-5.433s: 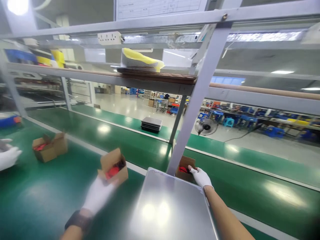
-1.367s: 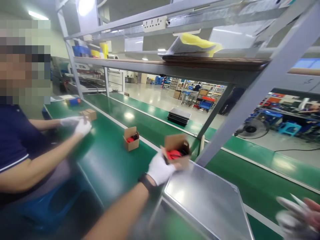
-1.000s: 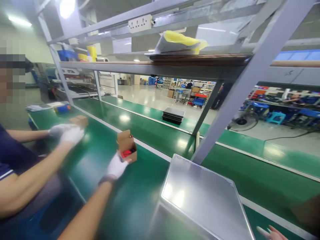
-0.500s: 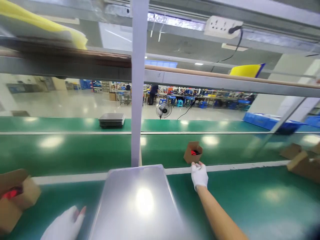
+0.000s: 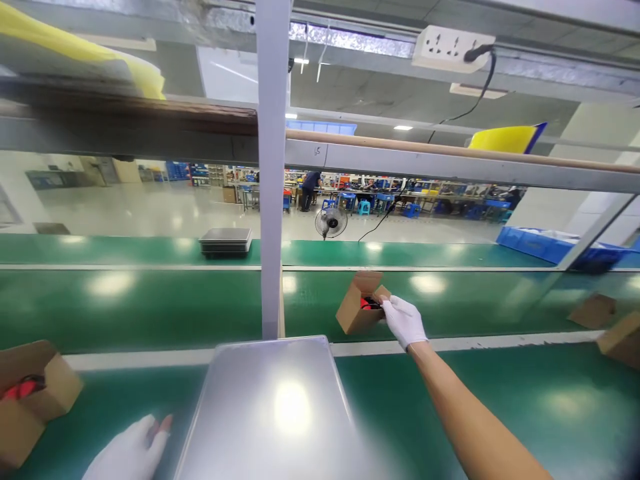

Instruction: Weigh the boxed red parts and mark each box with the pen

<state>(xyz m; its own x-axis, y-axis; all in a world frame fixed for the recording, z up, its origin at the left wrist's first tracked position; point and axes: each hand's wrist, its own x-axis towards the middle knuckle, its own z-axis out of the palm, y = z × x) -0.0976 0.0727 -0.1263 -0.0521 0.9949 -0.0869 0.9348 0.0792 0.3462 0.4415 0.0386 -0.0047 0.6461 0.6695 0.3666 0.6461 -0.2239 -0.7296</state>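
Note:
My right hand (image 5: pixel 403 321), in a white glove, grips the edge of a small open cardboard box (image 5: pixel 356 308) with red and black contents, tilted on the green conveyor belt (image 5: pixel 150 300) just right of a grey upright post (image 5: pixel 271 200). My left hand (image 5: pixel 131 452), also gloved, lies flat and open at the bottom left, beside the steel plate of a scale (image 5: pixel 280 407). Another open box (image 5: pixel 30 393) with a red item stands to the left of that hand.
More cardboard boxes (image 5: pixel 617 337) sit at the far right of the belt. A stack of metal trays (image 5: pixel 225 241) rests on the far belt. Overhead runs a grey frame with a shelf and a power strip (image 5: pixel 450 47). Blue bins (image 5: pixel 545 243) lie beyond.
My right hand has reached further and taken hold of the small box, which has shifted left and tipped. My left hand has barely moved.

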